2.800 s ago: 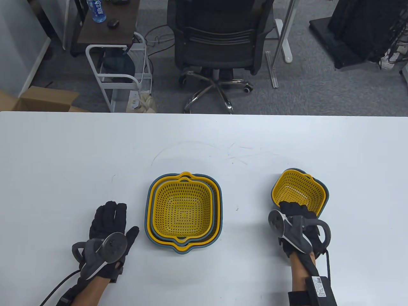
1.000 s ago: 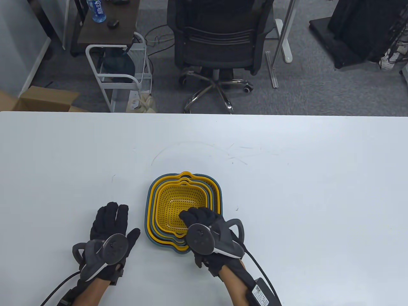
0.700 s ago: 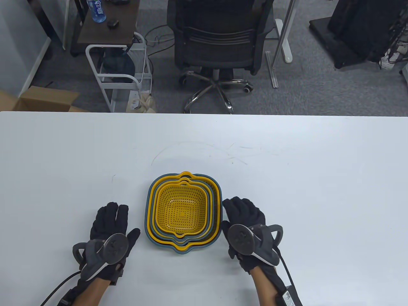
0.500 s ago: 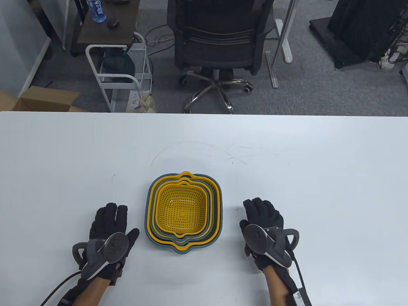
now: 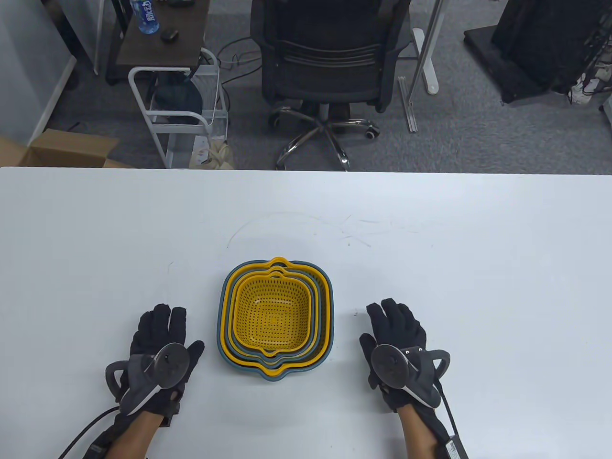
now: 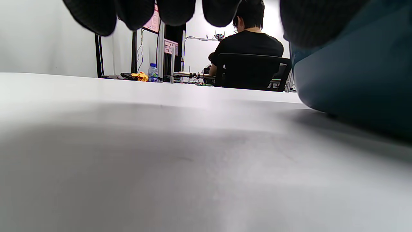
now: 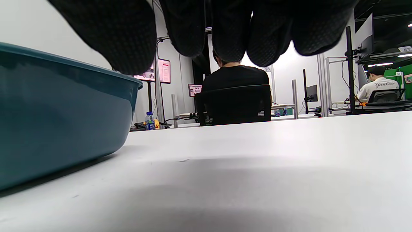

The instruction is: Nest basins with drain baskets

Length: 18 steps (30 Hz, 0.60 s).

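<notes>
A nested stack of teal basins (image 5: 223, 330) and yellow drain baskets (image 5: 272, 315) sits on the white table (image 5: 306, 215), near the front middle. The smallest yellow basket is innermost. My left hand (image 5: 160, 342) lies flat and empty on the table left of the stack. My right hand (image 5: 399, 334) lies flat and empty to its right. Neither hand touches the stack. The outer teal basin wall shows at the right in the left wrist view (image 6: 354, 87) and at the left in the right wrist view (image 7: 58, 112).
Beyond the table's far edge stand a black office chair (image 5: 330, 62), a white wire cart (image 5: 179, 105), a dark side table with a water bottle (image 5: 146, 14) and a cardboard box (image 5: 62, 148).
My right hand carried the small basin with its basket from the right, set it into the stack, let go and drew back to the right. My left hand shifted slightly left.
</notes>
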Each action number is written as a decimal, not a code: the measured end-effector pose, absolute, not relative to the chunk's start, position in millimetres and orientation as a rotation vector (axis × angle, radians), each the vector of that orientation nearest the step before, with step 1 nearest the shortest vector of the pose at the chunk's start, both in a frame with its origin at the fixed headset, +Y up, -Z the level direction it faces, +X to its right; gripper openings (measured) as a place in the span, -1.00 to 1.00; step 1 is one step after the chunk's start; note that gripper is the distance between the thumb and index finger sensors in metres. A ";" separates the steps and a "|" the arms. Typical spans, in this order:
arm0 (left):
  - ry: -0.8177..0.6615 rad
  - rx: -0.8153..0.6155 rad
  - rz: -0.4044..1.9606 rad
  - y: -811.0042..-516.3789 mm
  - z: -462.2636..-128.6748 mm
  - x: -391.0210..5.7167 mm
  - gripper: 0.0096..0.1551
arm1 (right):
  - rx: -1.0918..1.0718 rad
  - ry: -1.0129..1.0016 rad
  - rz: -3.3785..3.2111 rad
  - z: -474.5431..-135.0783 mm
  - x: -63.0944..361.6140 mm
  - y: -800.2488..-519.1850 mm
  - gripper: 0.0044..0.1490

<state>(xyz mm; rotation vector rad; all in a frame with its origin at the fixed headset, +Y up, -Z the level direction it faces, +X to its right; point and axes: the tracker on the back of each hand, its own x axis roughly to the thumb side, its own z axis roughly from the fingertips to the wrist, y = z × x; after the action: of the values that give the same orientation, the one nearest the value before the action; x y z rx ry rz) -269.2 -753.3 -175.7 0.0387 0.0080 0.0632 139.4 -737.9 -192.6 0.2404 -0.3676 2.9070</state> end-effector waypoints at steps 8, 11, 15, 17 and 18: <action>-0.012 0.048 0.062 -750.2 -173.0 -264.8 0.04 | 0.264 -0.368 2.896 -189.4 134.9 -737.5 -0.13; -0.014 0.044 0.058 -751.2 -172.4 -264.7 0.04 | 0.266 -0.360 2.894 -189.0 134.0 -738.0 -0.13; -0.015 0.042 0.059 -751.8 -172.1 -264.6 0.04 | 0.275 -0.343 2.901 -188.7 132.4 -739.9 -0.13; -0.015 0.041 0.058 -751.9 -172.4 -264.3 0.04 | 0.277 -0.340 2.905 -188.7 132.3 -739.3 -0.13; -0.016 0.040 0.057 -752.0 -172.7 -264.0 0.04 | 0.277 -0.341 2.905 -188.6 132.3 -739.3 -0.13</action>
<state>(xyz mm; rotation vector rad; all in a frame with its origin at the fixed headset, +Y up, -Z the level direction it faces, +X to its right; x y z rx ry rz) -264.0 -752.0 -172.7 0.0399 -0.0162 0.0575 132.3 -739.3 -188.6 0.2772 -0.3413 2.9049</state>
